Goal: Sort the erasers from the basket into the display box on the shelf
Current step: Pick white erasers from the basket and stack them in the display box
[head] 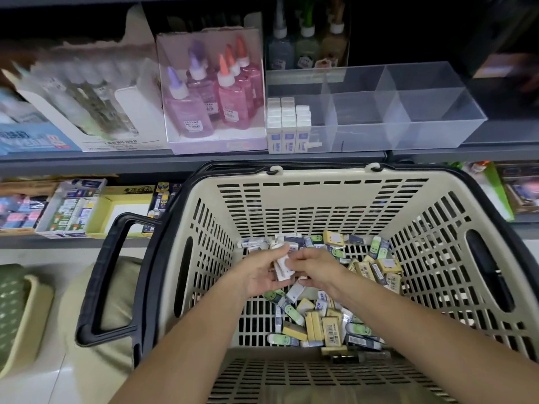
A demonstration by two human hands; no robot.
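Collecting white erasers [282,268] over basket [320,177].
My left hand [258,277] and right hand [316,271] fingers are pinching the uneven stack, risking a spill.

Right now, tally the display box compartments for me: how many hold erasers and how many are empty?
Holding white erasers: 1, front left of the display box
Empty: 5
Total: 6 compartments
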